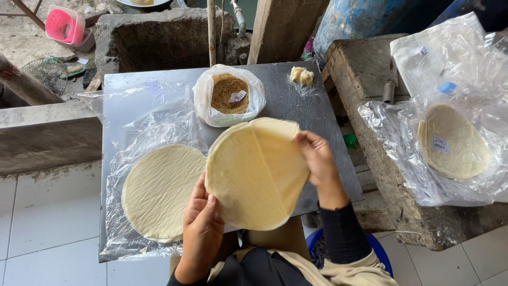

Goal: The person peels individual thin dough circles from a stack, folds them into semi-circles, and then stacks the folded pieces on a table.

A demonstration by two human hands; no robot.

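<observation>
Both my hands hold up a round, pale yellow dough sheet [253, 172] above the grey metal table [296, 100]. My left hand [202, 228] grips its lower left edge. My right hand [317, 159] pinches the upper right edge, where a second layer peels away along a line down the middle. A stack of the same round sheets [159, 190] lies on clear plastic [127, 137] on the table's left half. An open white bag of brown crumbs [228, 95] stands behind the held sheet.
A small lump of pale dough [301, 76] rests at the table's far right. On the wooden bench [365, 69] to the right, another pack of round sheets [452, 140] lies in clear plastic. A pink container [64, 25] sits far left.
</observation>
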